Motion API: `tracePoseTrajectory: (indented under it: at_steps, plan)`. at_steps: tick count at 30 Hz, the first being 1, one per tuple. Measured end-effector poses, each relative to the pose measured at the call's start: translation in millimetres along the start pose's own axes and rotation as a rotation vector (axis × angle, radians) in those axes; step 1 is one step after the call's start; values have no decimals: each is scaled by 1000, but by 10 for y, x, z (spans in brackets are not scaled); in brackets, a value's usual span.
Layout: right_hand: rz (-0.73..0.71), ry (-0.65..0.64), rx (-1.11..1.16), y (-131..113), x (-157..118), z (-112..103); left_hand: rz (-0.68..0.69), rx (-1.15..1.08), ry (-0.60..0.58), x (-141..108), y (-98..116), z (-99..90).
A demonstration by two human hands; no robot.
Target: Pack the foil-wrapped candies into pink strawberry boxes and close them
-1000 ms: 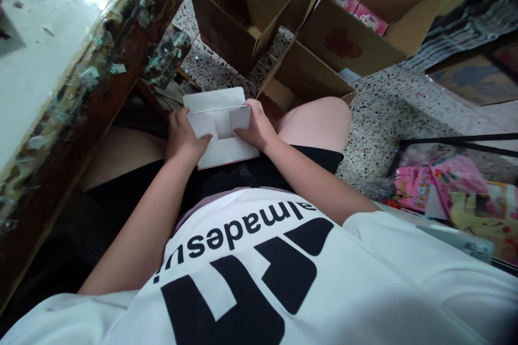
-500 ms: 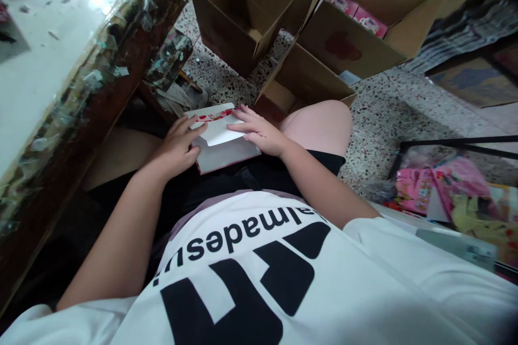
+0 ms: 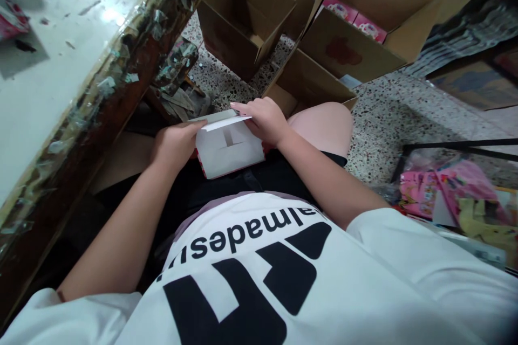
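Note:
A small cardboard box (image 3: 234, 159), white inside with red at its edges, rests on my lap against the black shorts. Its near side shows a plain white panel with a slot, and a white flap (image 3: 226, 123) is raised over it. My left hand (image 3: 178, 143) grips the box's left side, its fingertips partly hidden behind the flap. On the right side my right hand (image 3: 267, 118) is closed round the edge, with the index finger reaching over the far top. Whatever lies inside the box is hidden.
An open brown carton (image 3: 246, 11) stands on the speckled floor ahead. Beside it, another carton (image 3: 352, 38) holds pink boxes, with a lower carton (image 3: 311, 78) in front. A worn table edge (image 3: 121, 59) runs along my left. Pink packaging (image 3: 421, 194) lies at right.
The flap, lying flat over the box before with red print showing beyond it, is now tilted up. Both hands have moved from resting on top to gripping the sides.

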State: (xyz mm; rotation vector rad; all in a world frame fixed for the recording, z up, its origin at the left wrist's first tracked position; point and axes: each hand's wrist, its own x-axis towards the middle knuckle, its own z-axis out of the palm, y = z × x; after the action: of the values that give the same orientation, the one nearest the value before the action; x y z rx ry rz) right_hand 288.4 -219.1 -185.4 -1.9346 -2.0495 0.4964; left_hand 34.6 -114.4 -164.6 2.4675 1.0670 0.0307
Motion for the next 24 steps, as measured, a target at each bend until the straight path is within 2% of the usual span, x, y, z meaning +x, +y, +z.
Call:
tracePoseTrajectory:
  at_steps: [7, 10, 12, 14, 16, 20, 22, 24]
  plan:
    - [-114, -123, -155, -23, -34, 118, 110, 20, -76, 9, 3, 144]
    - [-146, -210, -64, -68, -124, 155, 153, 27, -111, -11, 14, 172]
    - [-131, -224, 63, -52, -183, 151, 145, -33, -79, -19, 9, 177]
    - [-132, -190, 208, 13, -229, 133, 89, -106, -12, -7, -4, 174]
    - [-125, -79, 346, 110, -251, 120, 62, -167, 35, 26, -35, 165]
    - [-56, 198, 452, 285, -198, 149, 233, -305, 10, 95, -156, 127]
    - [-61, 229, 430, 326, -145, 171, 238, -318, 30, 104, -205, 117]
    - [-63, 213, 426, 335, -97, 175, 157, -289, 116, 95, -219, 127]
